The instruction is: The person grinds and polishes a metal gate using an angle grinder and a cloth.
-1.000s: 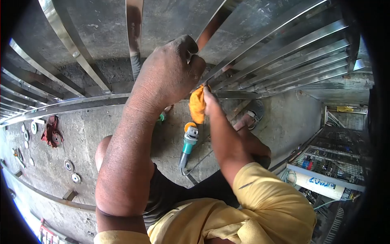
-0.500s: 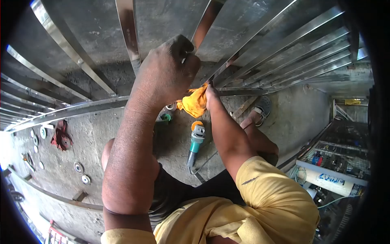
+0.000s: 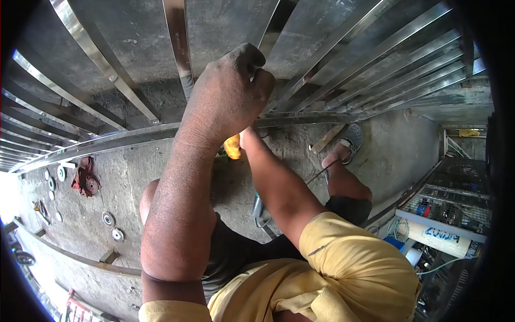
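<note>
My left hand (image 3: 236, 86) is closed in a fist around an upright metal bar (image 3: 276, 27) of a shiny railing, its fingers curled away from me. Below its wrist, my right hand (image 3: 246, 138) is mostly hidden behind the left; an orange cloth (image 3: 232, 147) shows beside it and appears to be gripped in it. The right hand's fingers are out of sight. On the floor under my right forearm lies an angle grinder (image 3: 257, 205), of which only the body's lower part shows. The bottom rail (image 3: 155, 130) of the railing runs across in front of me.
Several grinding discs (image 3: 108, 218) and a dark red cloth (image 3: 81, 180) lie on the floor at left. A piece of wood (image 3: 327, 138) is near my sandalled foot (image 3: 343, 150). At right stands a mesh rack (image 3: 456, 206) with a white cylinder (image 3: 429, 236).
My right hand has moved left with the orange cloth, going behind my left wrist. My right forearm now covers much of the grinder. My left hand stays closed on the bar.
</note>
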